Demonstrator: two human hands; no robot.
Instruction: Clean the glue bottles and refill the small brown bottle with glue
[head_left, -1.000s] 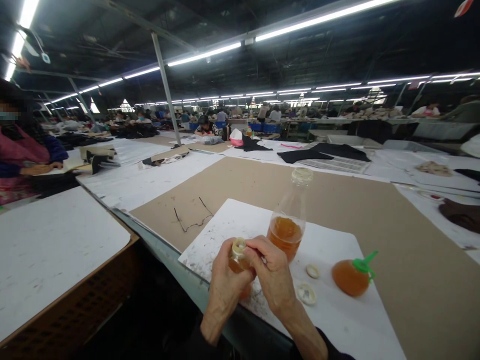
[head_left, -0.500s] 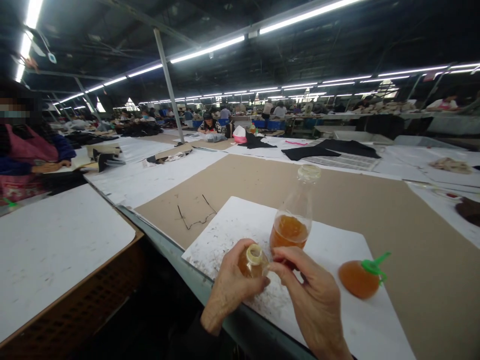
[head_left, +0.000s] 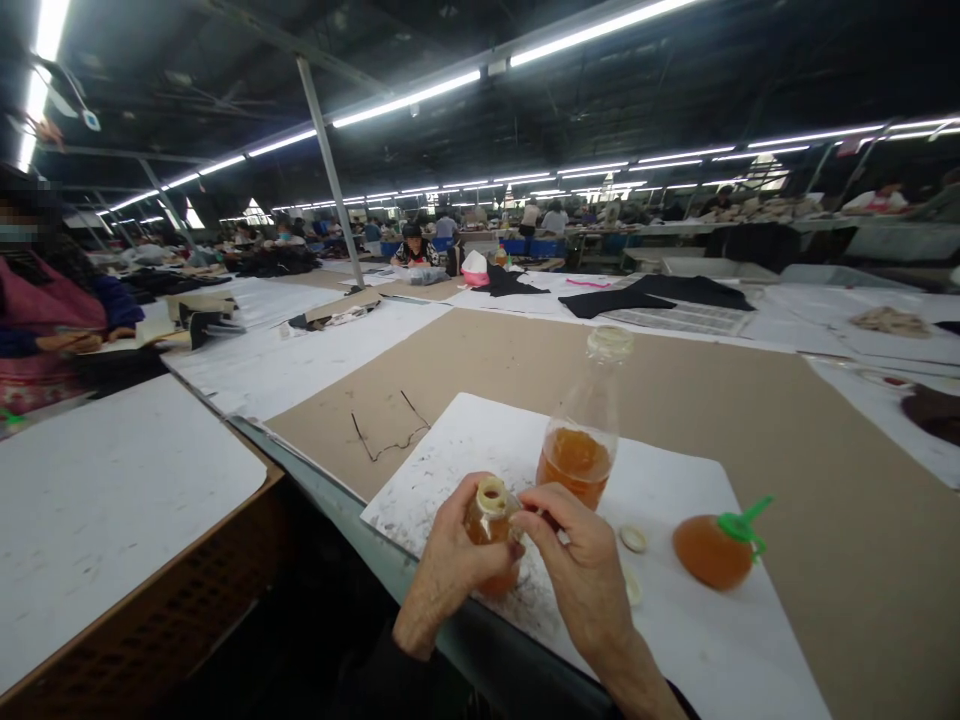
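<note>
My left hand is wrapped round a small clear bottle of amber liquid, its uncapped neck tipped toward me. Thumb and fingertips of my right hand are pinched together at the bottle's right side, just below the neck. What they pinch, if anything, is too small to make out. Right behind my hands stands a taller clear bottle, uncapped and partly filled with amber liquid. A squat amber bottle with a green spout lies tilted to the right. Two pale round lids or rings lie beside my right hand.
A white sheet with dark scraps lies on brown board. Eyeglasses rest at the left. Black cloth pieces lie farther back. A person in a pink apron works at the left, near a white-topped table.
My right hand has shifted left and slightly up, closer against the small bottle. The bottle's neck has moved a little left and up. The pale lids beside my right hand have come into view.
</note>
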